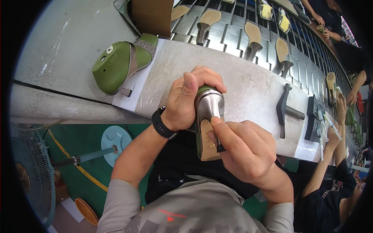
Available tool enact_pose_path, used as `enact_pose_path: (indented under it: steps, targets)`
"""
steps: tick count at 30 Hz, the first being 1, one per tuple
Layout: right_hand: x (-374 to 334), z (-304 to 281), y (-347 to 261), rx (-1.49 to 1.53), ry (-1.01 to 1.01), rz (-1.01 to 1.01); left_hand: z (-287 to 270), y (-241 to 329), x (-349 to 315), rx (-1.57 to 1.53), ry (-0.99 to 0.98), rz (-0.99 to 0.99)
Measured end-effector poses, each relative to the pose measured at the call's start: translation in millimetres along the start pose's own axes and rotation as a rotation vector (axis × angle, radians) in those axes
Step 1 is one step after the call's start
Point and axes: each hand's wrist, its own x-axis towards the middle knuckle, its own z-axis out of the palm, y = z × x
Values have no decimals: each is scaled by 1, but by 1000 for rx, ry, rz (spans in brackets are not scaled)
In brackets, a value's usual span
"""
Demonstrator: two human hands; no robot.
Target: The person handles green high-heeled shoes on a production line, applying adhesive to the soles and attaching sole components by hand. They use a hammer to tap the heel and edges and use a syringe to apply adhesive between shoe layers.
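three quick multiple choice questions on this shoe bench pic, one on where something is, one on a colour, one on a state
1. Where does the hammer lie?
A. on the bench to the right of the hands
B. on the floor by the fan
C. in the left hand

2. What colour is the shoe form lying at the left of the bench?
A. red
B. green
C. white

3. How is the shoe in the middle kept in place?
A. it lies loose on the bench, untouched
B. it hangs from a hook
C. the left hand grips it while the right hand presses a thin dark tool to its sole

Answers: 1 A, the hammer rests flat on the bench, right of both hands. 2 B, its body is plainly green. 3 C, the left fingers wrap the shoe and the right fingers pinch the tool against the tan sole.
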Motion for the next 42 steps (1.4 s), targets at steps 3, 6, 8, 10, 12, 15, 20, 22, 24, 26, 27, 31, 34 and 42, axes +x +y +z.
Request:
enact_pose_path:
  steps: [3, 6, 8, 10, 12, 15, 20, 22, 24, 26, 27, 31, 34, 42]
  targets:
    - [0, 1, 0, -6, -13, -1, 0, -2, -1, 6, 8, 4]
    - [0, 6, 1, -29, 20, -35, -1, -3, -2, 11, 15, 13]
    - [0, 9, 1, -34, 46, -48, -2, -3, -3, 10, 13, 15]
    - [0, 9, 0, -59, 50, -45, -2, -3, -3, 7, 8, 19]
    - [-1, 10, -1, -86, 57, -40, -1, -3, -2, -6, 10, 13]
    - [-4, 13, -2, -139, 93, -63, -3, -1, 0, 89, -31, 23]
    - [-6, 17, -2, -171, 122, -111, -4, 0, -2, 14, -46, -13]
    - [-4, 14, -7, -149, 112, -81, -5, 2, -3, 6, -33, -22]
    - [-4, 15, -8, -125, 102, -53, -6, 0, -2, 3, -29, -29]
    - [-6, 19, -5, -154, 144, -106, -9, -2, -2, -51, -50, 30]
    - [-6, 19, -5, -155, 148, -102, -9, -2, -1, -49, -56, 27]
    - [-7, 17, -4, -137, 156, -102, -10, -1, -1, -46, -78, 5]
    - [-5, 15, -2, -131, 135, -110, -11, 0, -1, -29, -84, 4]
    - [18, 7, 54, 29, 115, 92, 0, -7, 43, -145, 66, -324]
